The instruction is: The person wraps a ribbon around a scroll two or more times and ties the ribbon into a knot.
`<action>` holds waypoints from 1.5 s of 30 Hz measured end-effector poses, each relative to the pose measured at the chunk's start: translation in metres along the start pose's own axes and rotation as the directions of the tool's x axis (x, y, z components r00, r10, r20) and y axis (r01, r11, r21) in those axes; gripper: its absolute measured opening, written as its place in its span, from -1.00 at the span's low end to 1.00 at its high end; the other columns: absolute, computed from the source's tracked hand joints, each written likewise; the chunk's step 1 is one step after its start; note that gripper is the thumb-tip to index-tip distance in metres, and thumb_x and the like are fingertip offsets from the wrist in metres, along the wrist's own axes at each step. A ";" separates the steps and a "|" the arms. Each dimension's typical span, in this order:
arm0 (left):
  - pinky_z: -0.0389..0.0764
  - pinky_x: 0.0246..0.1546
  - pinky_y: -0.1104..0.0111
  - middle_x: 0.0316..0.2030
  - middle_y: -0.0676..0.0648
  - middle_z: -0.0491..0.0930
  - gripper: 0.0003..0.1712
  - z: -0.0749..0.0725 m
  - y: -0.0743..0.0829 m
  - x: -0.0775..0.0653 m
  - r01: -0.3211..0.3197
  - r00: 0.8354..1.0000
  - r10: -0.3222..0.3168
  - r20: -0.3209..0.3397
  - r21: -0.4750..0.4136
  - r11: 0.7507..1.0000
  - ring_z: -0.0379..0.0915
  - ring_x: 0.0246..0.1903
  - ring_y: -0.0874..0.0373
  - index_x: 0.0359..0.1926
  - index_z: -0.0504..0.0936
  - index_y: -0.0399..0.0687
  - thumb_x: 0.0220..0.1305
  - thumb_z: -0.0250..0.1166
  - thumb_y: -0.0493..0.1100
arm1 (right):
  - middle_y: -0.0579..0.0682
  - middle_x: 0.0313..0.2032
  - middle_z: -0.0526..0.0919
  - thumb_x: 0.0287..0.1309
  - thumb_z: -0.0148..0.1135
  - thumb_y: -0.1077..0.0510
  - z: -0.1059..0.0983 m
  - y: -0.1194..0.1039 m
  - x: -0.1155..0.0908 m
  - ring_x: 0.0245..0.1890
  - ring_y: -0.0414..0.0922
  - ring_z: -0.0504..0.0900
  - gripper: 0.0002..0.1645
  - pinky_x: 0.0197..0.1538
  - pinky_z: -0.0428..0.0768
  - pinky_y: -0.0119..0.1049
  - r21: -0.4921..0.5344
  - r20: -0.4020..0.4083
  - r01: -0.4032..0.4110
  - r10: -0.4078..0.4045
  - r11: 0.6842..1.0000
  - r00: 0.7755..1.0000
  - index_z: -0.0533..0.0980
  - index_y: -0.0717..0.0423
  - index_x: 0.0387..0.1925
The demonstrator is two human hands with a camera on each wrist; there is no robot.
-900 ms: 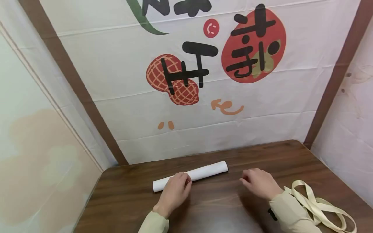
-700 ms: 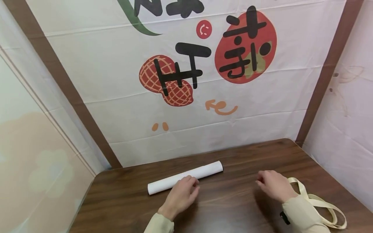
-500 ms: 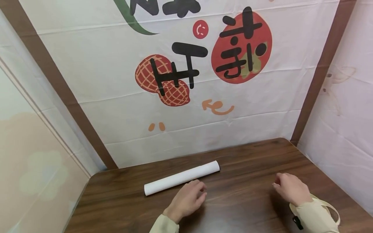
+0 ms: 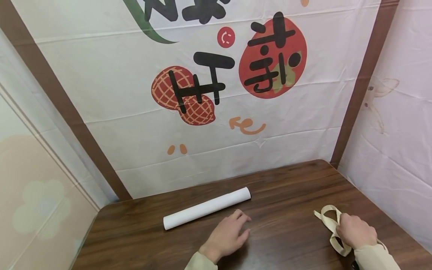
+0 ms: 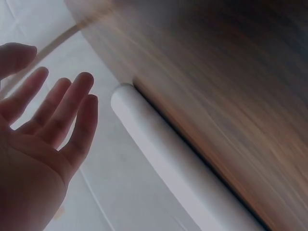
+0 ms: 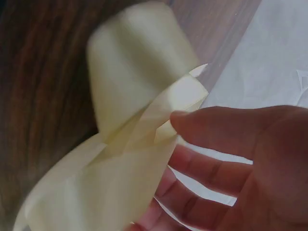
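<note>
A pale yellow ribbon (image 4: 329, 224) lies in loose loops on the right side of the table. My right hand (image 4: 357, 231) pinches it; in the right wrist view the thumb presses on the ribbon (image 6: 115, 159) and the fingers sit behind it. A white paper roll (image 4: 207, 208) lies at a slant across the table's left half. Just in front of the roll is my left hand (image 4: 227, 235), holding nothing, its fingers loosely bent. In the left wrist view the same hand (image 5: 43, 134) is apart from the roll (image 5: 159, 149).
The brown wooden table (image 4: 276, 210) has rounded back corners. Behind it hangs a white printed cloth wall (image 4: 141, 142), with another cloth wall (image 4: 398, 157) along the right side and a pale floral one (image 4: 37, 180) at left.
My right hand has moved right to the ribbon and taken hold of it. The left hand has left the roll and shifted right, towards me. The head view has turned slightly right.
</note>
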State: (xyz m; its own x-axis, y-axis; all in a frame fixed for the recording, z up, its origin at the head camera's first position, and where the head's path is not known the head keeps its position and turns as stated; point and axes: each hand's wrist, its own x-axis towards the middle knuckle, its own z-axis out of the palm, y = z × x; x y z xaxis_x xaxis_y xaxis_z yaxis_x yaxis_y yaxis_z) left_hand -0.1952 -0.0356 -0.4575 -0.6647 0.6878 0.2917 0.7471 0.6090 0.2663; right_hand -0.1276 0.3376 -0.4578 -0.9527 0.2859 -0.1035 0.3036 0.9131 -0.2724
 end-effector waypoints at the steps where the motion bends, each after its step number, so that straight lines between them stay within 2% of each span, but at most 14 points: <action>1: 0.55 -0.16 0.35 -0.12 0.11 0.52 -0.73 0.001 0.003 0.002 -0.008 1.000 0.008 0.001 -0.001 1.000 0.49 -0.25 0.32 0.00 0.59 0.04 0.29 0.20 -0.09 | 0.26 -0.46 0.60 0.05 0.00 0.19 0.000 0.000 0.000 -0.48 0.21 0.57 -0.85 -0.46 0.42 0.14 0.004 0.000 -0.001 0.001 1.000 1.000 0.43 0.17 -0.52; 5: 0.50 -0.30 0.46 -0.14 0.12 0.52 -0.74 0.008 0.012 0.008 -0.046 0.999 0.046 0.012 0.003 0.999 0.42 -0.39 0.37 -0.02 0.59 0.06 0.29 0.20 -0.08 | 0.20 -0.47 0.61 0.07 -0.02 0.18 -0.001 0.001 -0.003 -0.50 0.19 0.57 -0.83 -0.50 0.41 0.13 0.004 -0.038 0.022 -0.021 1.000 0.999 0.46 0.14 -0.53; 8: 0.41 -0.42 0.56 -0.15 0.12 0.52 -0.75 0.012 0.017 0.010 -0.081 0.997 0.081 0.009 0.004 0.997 0.31 -0.49 0.41 -0.03 0.59 0.05 0.28 0.21 -0.09 | 0.11 -0.52 0.57 0.10 0.01 0.17 -0.002 -0.001 -0.006 -0.53 0.12 0.56 -0.83 -0.53 0.40 0.09 0.000 -0.118 0.063 -0.063 0.998 0.991 0.47 0.11 -0.54; 14: 0.28 -0.51 0.64 -0.18 0.11 0.53 -0.76 0.015 0.020 0.011 -0.128 0.991 0.128 -0.050 0.005 0.992 0.18 -0.57 0.45 -0.07 0.60 0.03 0.23 0.25 -0.13 | 0.02 -0.61 0.49 0.12 0.05 0.14 -0.005 -0.017 -0.017 -0.61 0.08 0.51 -0.84 -0.60 0.35 0.03 0.001 -0.300 0.120 -0.114 0.993 0.947 0.40 0.10 -0.53; 16: 0.27 -0.52 0.65 -0.18 0.11 0.53 -0.76 0.014 0.021 0.011 -0.134 0.989 0.134 -0.058 0.001 0.991 0.17 -0.58 0.45 -0.07 0.60 0.03 0.23 0.26 -0.14 | 0.03 -0.61 0.50 0.12 0.05 0.13 -0.008 -0.025 -0.021 -0.62 0.09 0.51 -0.86 -0.61 0.33 0.00 0.014 -0.301 0.117 -0.107 0.993 0.947 0.38 0.08 -0.49; 19: 0.28 -0.52 0.64 -0.16 0.11 0.53 -0.75 0.014 0.024 0.011 -0.127 0.991 0.127 -0.046 -0.004 0.992 0.18 -0.59 0.44 -0.05 0.60 0.03 0.23 0.25 -0.13 | 0.03 -0.63 0.51 0.13 0.05 0.11 -0.011 -0.039 -0.027 -0.64 0.06 0.49 -0.89 -0.62 0.33 -0.04 0.035 -0.253 0.127 -0.114 0.991 0.961 0.41 0.06 -0.41; 22: 0.26 -0.53 0.63 -0.14 0.12 0.52 -0.74 0.014 0.028 0.013 -0.120 0.993 0.119 -0.014 -0.021 0.993 0.18 -0.59 0.43 -0.02 0.59 0.04 0.25 0.23 -0.12 | -0.02 -0.61 0.55 0.12 0.14 0.11 -0.009 -0.054 -0.030 -0.64 -0.03 0.48 -0.92 -0.61 0.35 -0.07 0.032 -0.232 0.194 -0.182 0.980 0.956 0.49 0.00 -0.34; 25: 0.29 -0.52 0.63 -0.12 0.11 0.52 -0.71 0.014 0.033 0.015 -0.134 0.991 0.134 0.003 -0.026 0.991 0.23 -0.57 0.42 0.01 0.58 0.03 0.28 0.22 -0.10 | -0.14 -0.65 0.49 0.05 0.25 0.16 -0.003 -0.069 -0.033 -0.66 -0.15 0.40 -0.91 -0.61 0.34 -0.16 -0.015 -0.261 0.302 -0.295 0.953 0.919 0.52 -0.07 -0.36; 29: 0.37 -0.44 0.63 -0.10 0.11 0.53 -0.62 0.017 0.040 0.019 -0.159 0.987 0.159 -0.006 -0.011 0.987 0.29 -0.51 0.44 0.11 0.54 0.00 0.30 0.22 -0.02 | -0.27 -0.69 0.42 -0.08 0.38 0.18 0.008 -0.085 -0.038 -0.66 -0.25 0.40 -0.78 -0.60 0.34 -0.26 -0.116 -0.331 0.425 -0.439 0.898 0.835 0.47 -0.15 -0.47; 32: 0.36 -0.44 0.65 -0.09 0.09 0.53 -0.52 0.020 0.045 0.020 -0.161 0.987 0.160 -0.025 -0.007 0.987 0.28 -0.51 0.46 0.18 0.48 -0.03 0.32 0.22 0.06 | -0.35 -0.65 0.48 -0.11 0.42 0.16 0.014 -0.095 -0.042 -0.63 -0.34 0.44 -0.75 -0.56 0.37 -0.34 -0.137 -0.332 0.501 -0.516 0.855 0.790 0.47 -0.19 -0.50; 34: 0.34 -0.47 0.67 -0.10 0.08 0.54 -0.49 0.021 0.047 0.020 -0.161 0.986 0.160 -0.041 -0.018 0.987 0.26 -0.53 0.46 0.19 0.47 -0.04 0.32 0.21 0.09 | -0.37 -0.61 0.53 -0.07 0.41 0.15 0.015 -0.102 -0.044 -0.60 -0.40 0.46 -0.77 -0.55 0.37 -0.40 -0.102 -0.295 0.558 -0.560 0.824 0.774 0.49 -0.19 -0.49; 36: 0.37 -0.45 0.68 -0.14 0.08 0.57 -0.54 0.021 0.048 0.020 -0.161 0.985 0.159 -0.063 -0.028 0.987 0.36 -0.49 0.46 0.13 0.52 -0.02 0.31 0.23 0.09 | -0.38 -0.56 0.56 0.00 0.39 0.14 0.015 -0.108 -0.046 -0.57 -0.44 0.46 -0.81 -0.53 0.38 -0.43 -0.048 -0.246 0.609 -0.600 0.792 0.761 0.51 -0.19 -0.46; 40: 0.38 -0.41 0.71 -0.27 0.16 0.64 -0.79 0.021 0.048 0.017 -0.164 0.985 0.158 -0.068 -0.077 0.984 0.50 -0.41 0.46 -0.11 0.65 0.04 0.29 0.26 -0.03 | -0.40 -0.57 0.51 0.08 0.35 0.13 0.018 -0.118 -0.047 -0.58 -0.47 0.39 -0.80 -0.54 0.33 -0.45 0.031 -0.178 0.666 -0.651 0.745 0.737 0.47 -0.20 -0.47; 45: 0.27 -0.45 0.77 -0.48 0.24 0.58 -0.93 0.020 0.045 0.014 -0.168 0.984 0.161 -0.071 -0.113 0.979 0.37 -0.52 0.54 -0.32 0.69 0.08 0.22 0.28 -0.16 | -0.40 -0.55 0.51 0.10 0.34 0.13 0.026 -0.125 -0.048 -0.56 -0.49 0.34 -0.83 -0.51 0.33 -0.47 0.064 -0.208 0.716 -0.693 0.695 0.690 0.49 -0.21 -0.45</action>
State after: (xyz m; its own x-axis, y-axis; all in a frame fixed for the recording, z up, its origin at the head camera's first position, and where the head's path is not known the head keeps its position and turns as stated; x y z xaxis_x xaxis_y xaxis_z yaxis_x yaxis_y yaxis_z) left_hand -0.1710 0.0099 -0.4600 -0.5344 0.7473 0.3949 0.8429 0.4359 0.3155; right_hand -0.1196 0.2026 -0.4439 -0.8715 -0.3749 0.3161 -0.4706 0.8206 -0.3243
